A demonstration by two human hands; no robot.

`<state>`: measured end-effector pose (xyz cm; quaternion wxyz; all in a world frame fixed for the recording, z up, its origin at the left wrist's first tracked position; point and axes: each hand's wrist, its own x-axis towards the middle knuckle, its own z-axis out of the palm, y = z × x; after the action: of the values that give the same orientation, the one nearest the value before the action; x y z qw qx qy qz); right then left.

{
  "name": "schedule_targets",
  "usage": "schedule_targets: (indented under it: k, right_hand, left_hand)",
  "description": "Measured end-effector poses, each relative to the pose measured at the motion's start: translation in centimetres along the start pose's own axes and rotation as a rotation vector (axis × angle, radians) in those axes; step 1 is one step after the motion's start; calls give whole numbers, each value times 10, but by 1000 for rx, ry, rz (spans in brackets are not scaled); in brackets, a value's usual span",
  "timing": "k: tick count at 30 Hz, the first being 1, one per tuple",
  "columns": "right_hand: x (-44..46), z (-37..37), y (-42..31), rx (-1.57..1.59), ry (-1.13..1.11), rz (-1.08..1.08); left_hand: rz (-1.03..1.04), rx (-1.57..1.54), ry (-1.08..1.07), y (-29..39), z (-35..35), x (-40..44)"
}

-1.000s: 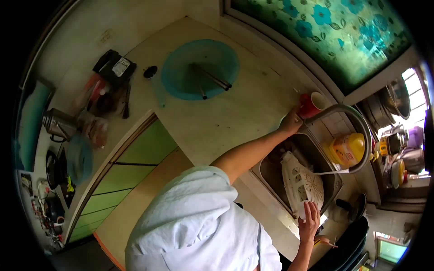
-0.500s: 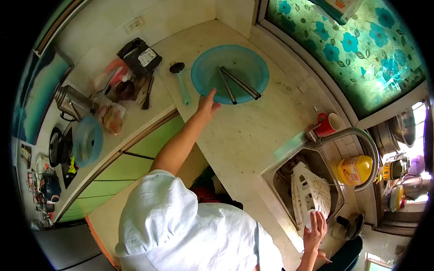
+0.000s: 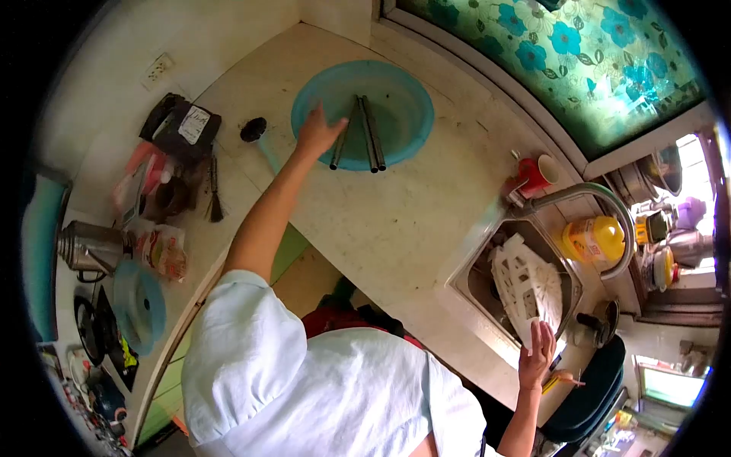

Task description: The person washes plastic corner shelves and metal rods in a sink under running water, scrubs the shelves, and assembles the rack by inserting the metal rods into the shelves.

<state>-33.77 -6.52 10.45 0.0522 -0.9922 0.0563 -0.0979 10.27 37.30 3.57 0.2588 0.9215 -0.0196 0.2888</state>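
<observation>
My left hand [image 3: 318, 135] reaches over the near left rim of a blue plastic basin [image 3: 419, 126], its fingers apart and holding nothing. Close to its fingertips, dark metal tubes [image 3: 371, 133] lean in the basin, with their lower ends over the near rim. My right hand [image 3: 539, 354] is at the near edge of the sink, fingers closed on a small white object [image 3: 530, 329]. That object touches a white slotted plastic rack [image 3: 525, 278] lying in the sink; I cannot tell whether they are joined.
A ladle with a dark head [image 3: 253, 129] lies left of the basin. Behind it sit a black package [image 3: 183, 126], a brush [image 3: 215, 202] and a metal jug [image 3: 90, 245]. Around the sink [image 3: 472, 263] stand a curved faucet [image 3: 609, 194], a red mug [image 3: 537, 174] and a yellow bottle [image 3: 594, 240].
My left hand has moved from beside the basin to over its rim, close to the tubes. My right hand stays at the sink with the white object. The view has turned somewhat.
</observation>
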Motion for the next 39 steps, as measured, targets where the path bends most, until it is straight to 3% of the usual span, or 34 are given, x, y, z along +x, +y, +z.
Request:
schedule_targets:
  k: [2,4,6,8,12,14,18,20,29,32,37,39]
  right_hand:
    - [2,-10,-17,-37,42,-23]
    - [3,-22,-33,-98,-82,-87]
    - [3,-30,-44,-77,-61,-55]
    - [3,-37,-60,-62,32,17]
    - [7,-46,-103,-95,112,-72]
    - [11,-48,-123,-73,119,-107]
    - [22,-28,-149,52,138,-197]
    - [31,-9,-162,33,137,-244]
    - [82,82,-226,-150,176,-388]
    - [96,124,-254,-214,200,-377]
    - [117,134,-276,-112,-14,-302]
    - [123,117,-259,154,-135,-218]
  left_hand:
    - [-236,-188,-591,33,5,17]
    - [-132,-187,-669,54,20,23]
    - [-23,-189,-735,69,34,28]
    - [-468,-292,-970,74,46,28]
    - [-609,-465,-991,45,78,33]
    - [-685,-952,-1251,31,61,43]
    - [-608,-1175,-1356,30,24,44]
    - [-608,-1293,-1295,43,-5,38]
    - [-280,-1094,-1350,75,-44,31]
    - [-289,-1023,-1311,91,-66,24]
    - [-334,-929,-1294,98,-73,18]
    - [-339,-940,-1304,89,-68,20]
